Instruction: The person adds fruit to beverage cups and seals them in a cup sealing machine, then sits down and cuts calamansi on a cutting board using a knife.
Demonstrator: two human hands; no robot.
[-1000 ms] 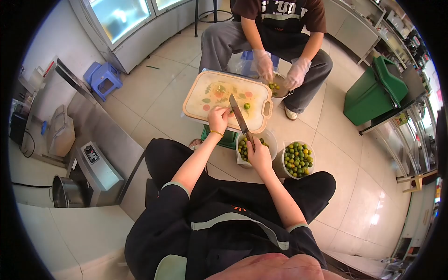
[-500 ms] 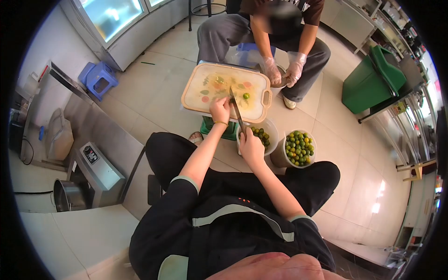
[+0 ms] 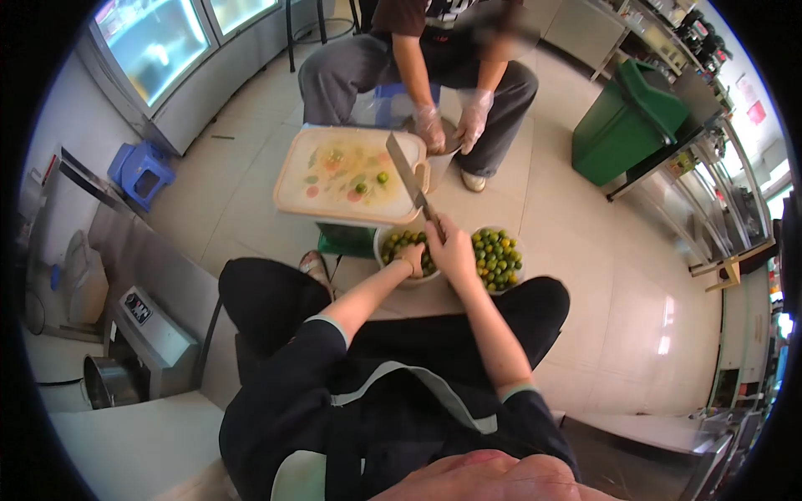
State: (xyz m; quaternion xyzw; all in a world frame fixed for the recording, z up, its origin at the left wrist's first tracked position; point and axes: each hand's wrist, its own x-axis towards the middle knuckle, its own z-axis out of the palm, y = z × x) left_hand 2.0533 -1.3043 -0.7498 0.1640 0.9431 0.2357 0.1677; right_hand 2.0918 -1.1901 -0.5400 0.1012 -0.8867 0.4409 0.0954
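Note:
My right hand [image 3: 451,251] is closed around the handle of a knife [image 3: 405,171], its wide blade pointing up and left past the board's right end. Down in a white bucket [image 3: 382,260] of small green limes [image 3: 395,242], my left hand [image 3: 410,257] reaches among the fruit; its fingertips are hard to make out. A cutting board [image 3: 288,184] with an orange-tan rim lies in front of me, wet and yellowish in the middle. On it are two small green limes [image 3: 372,183]. A second bucket of green and yellowish limes [image 3: 497,259] stands to the right.
Opposite me sits a person whose gloved hands [image 3: 451,125] are at a container [image 3: 441,171]. A green bin [image 3: 622,125] stands at the right, blue plastic stools [image 3: 142,174] at the left. A steel counter with a pot [image 3: 113,382] is near my left side.
My left hand has moved from the board down into the lime bucket. The knife has lifted off the board's middle to its right end, and two limes now show on the board.

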